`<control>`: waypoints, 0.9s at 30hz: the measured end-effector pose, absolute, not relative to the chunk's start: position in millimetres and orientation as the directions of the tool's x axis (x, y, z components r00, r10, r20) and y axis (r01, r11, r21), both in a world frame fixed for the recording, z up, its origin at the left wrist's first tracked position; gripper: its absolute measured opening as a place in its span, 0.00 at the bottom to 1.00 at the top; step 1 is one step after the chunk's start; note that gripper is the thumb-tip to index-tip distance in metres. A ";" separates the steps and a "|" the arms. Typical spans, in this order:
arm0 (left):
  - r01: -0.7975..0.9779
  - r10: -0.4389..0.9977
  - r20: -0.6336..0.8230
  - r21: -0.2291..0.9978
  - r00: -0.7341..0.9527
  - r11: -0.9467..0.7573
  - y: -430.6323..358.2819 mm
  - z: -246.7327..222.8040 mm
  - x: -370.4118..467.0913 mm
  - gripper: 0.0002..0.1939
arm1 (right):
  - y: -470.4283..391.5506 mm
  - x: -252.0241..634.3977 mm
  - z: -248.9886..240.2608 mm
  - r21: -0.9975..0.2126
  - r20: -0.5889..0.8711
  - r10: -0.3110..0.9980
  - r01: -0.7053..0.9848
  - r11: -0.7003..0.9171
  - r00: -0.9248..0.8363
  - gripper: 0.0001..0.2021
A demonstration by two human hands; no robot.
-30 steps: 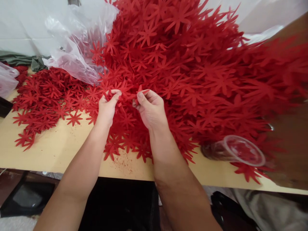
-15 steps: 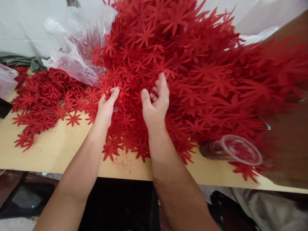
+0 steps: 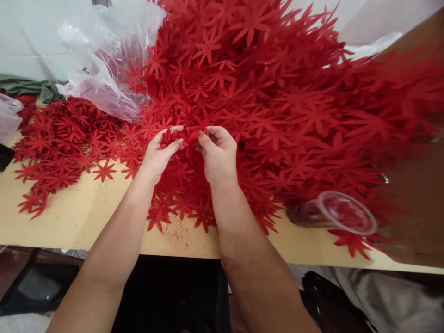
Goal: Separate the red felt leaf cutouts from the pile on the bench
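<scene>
A large heap of red flower-shaped pieces covers the middle and right of the pale table. Over its front part my left hand is closed on a red piece, with thumb and fingertips pinching it. Just to the right, my right hand pinches a red piece between thumb and fingers. The two hands face each other, a small gap apart. Whether both hold the same piece is too blended with the heap to tell.
A clear plastic bag lies behind the smaller red pile on the left. A clear plastic cup rests on its side at the right, near the front edge of the table. A brown board stands far right.
My right hand has closed from open fingers into a pinch on a red piece and turned inward toward my left hand. More red shows in my left hand's grip.
</scene>
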State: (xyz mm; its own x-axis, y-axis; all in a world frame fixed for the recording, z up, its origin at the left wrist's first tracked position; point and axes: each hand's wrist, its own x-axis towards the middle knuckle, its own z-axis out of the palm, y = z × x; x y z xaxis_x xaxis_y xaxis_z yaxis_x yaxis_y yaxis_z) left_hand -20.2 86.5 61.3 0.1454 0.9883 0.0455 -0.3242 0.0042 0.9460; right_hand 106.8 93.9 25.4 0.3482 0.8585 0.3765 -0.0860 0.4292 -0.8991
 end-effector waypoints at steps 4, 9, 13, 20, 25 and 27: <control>-0.280 0.984 0.097 0.959 0.151 -0.052 87.6 60.1 -21.6 0.12 | 100.9 115.0 19.2 -0.885 0.381 0.811 -0.079 0.459 0.444 0.12; -0.236 0.984 0.100 0.970 0.149 -0.063 88.0 58.4 -23.1 0.13 | 102.6 116.3 18.7 -0.883 0.331 0.779 -0.115 0.454 0.532 0.12; -0.273 0.994 0.071 0.961 0.083 -0.046 91.2 57.4 -25.7 0.11 | 102.7 119.9 17.7 -0.897 0.332 0.815 -0.109 0.429 0.475 0.12; -0.218 0.981 0.191 0.957 -0.024 -0.191 96.7 54.6 -26.7 0.07 | 103.3 123.4 19.3 -0.880 0.356 0.770 -0.088 0.467 0.529 0.13; -0.199 0.959 0.258 0.952 0.120 -0.231 88.8 51.9 -13.2 0.11 | 92.7 107.6 30.6 -0.833 0.518 0.723 0.076 0.549 0.457 0.12; -0.224 0.959 0.246 0.952 0.141 -0.211 87.9 50.4 -11.2 0.12 | 89.3 102.5 33.4 -0.815 0.554 0.717 0.097 0.572 0.423 0.13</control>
